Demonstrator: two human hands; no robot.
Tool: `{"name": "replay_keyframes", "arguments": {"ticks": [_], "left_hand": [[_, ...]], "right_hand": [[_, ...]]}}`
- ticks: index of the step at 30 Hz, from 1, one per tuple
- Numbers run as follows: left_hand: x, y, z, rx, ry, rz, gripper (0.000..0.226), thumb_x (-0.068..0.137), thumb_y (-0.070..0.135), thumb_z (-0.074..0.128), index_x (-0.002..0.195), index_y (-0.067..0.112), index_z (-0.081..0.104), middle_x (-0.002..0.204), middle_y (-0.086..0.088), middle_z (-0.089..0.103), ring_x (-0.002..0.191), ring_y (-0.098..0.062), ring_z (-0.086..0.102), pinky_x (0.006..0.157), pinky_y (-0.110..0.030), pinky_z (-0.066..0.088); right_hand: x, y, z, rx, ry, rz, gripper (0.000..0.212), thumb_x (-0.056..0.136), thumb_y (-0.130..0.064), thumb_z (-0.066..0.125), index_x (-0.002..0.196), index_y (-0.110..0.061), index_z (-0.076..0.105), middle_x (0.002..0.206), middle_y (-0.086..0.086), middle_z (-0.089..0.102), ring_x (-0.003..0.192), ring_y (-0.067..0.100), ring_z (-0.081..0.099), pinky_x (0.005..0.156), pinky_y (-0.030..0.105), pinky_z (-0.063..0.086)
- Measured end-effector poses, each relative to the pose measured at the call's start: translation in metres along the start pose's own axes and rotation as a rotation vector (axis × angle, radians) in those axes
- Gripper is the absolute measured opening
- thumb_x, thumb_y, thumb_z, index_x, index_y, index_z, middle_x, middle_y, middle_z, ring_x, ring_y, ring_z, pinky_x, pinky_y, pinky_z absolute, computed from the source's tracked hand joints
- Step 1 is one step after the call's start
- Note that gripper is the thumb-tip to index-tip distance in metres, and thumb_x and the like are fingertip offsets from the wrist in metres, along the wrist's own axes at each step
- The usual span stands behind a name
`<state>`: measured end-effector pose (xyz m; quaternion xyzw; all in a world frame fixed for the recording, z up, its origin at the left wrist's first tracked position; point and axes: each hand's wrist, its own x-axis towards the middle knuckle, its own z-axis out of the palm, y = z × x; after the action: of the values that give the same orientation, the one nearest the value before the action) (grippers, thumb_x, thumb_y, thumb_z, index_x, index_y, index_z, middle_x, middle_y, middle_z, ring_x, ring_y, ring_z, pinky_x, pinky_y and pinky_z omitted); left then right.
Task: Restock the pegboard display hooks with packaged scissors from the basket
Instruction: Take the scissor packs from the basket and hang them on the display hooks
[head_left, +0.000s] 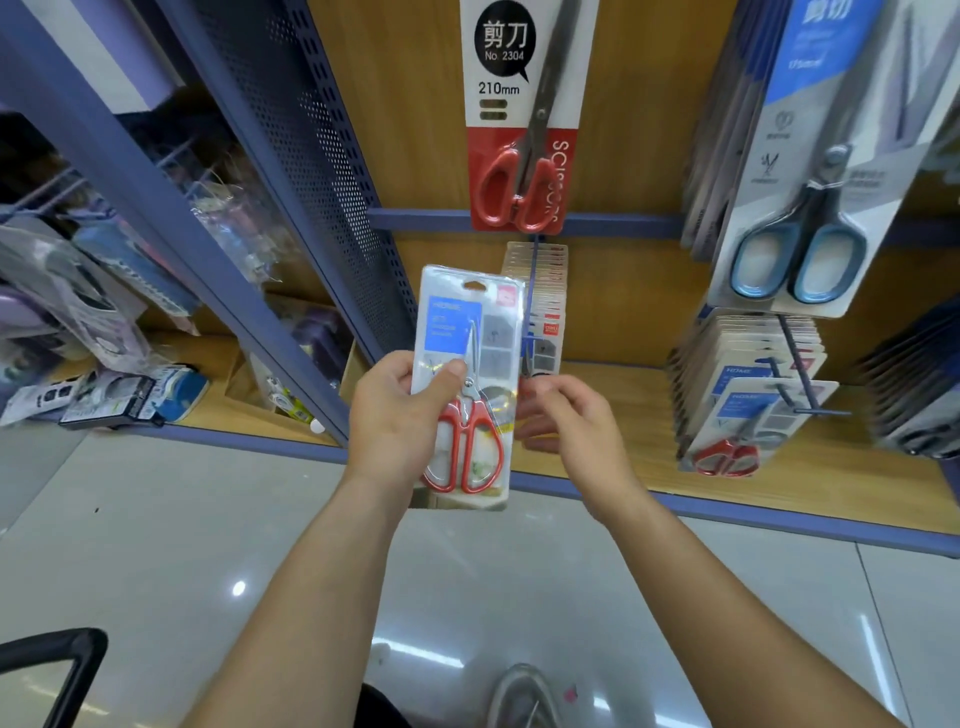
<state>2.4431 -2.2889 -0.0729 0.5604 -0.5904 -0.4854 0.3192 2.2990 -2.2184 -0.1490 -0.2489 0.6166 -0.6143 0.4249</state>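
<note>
Down at the near edge, a grey shoe stands on the glossy floor tiles, and at the near left corner there's a black bar, possibly the basket's handle, though too little shows to be sure. Both bare forearms reach forward. The left hand grips the scissors pack, thumb pressed on the front and fingers wrapped behind, holding it upright in the air in front of the shelf. Red handles sit low in the clear blister, with a blue label up top. The right hand is at the pack's right edge, fingers loosely curled, some showing through the plastic; whether it pinches the pack I can't tell. Just beyond runs the wooden shelf with its blue lip. Behind the held pack, a blue hook carries a row of matching packs. Right of that, another hook holds a stack of red-handled packs. Farther up hangs a red-and-white card marked 210mm, and to its right a blue-handled scissors pack. Far left, a perforated blue panel divides off a bay of mixed goods.
</note>
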Motion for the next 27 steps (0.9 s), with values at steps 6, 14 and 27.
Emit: {"name": "replay_keyframes", "arguments": {"ticks": [6, 14, 27], "left_hand": [[-0.006, -0.006, 0.005, 0.047, -0.173, 0.063, 0.008, 0.091, 0.024, 0.077, 0.096, 0.021, 0.071, 0.088, 0.006, 0.08, 0.081, -0.009, 0.077, 0.067, -0.024, 0.056], [0.0, -0.012, -0.005, 0.514, -0.137, 0.087, 0.032, 0.09, 0.041, 0.075, 0.118, 0.03, 0.065, 0.108, 0.015, 0.068, 0.096, -0.006, 0.063, 0.077, -0.025, 0.047], [0.012, -0.02, 0.002, 0.65, -0.182, 0.126, 0.035, 0.092, 0.043, 0.072, 0.125, 0.033, 0.064, 0.118, 0.019, 0.065, 0.109, -0.012, 0.06, 0.098, -0.038, 0.051]], "right_hand": [[-0.029, -0.02, -0.002, 0.013, -0.131, -0.078, 0.026, 0.091, 0.001, 0.072, 0.113, -0.011, 0.066, 0.105, 0.002, 0.079, 0.096, 0.02, 0.077, 0.083, 0.037, 0.063], [-0.007, 0.039, -0.048, -0.4, -0.045, 0.06, 0.023, 0.092, -0.004, 0.072, 0.097, -0.022, 0.059, 0.096, -0.008, 0.075, 0.092, 0.012, 0.074, 0.086, 0.04, 0.061], [0.077, 0.057, -0.022, -0.451, 0.145, -0.028, 0.018, 0.097, -0.014, 0.066, 0.112, -0.02, 0.058, 0.112, 0.0, 0.071, 0.1, 0.018, 0.066, 0.081, 0.03, 0.051]]}}
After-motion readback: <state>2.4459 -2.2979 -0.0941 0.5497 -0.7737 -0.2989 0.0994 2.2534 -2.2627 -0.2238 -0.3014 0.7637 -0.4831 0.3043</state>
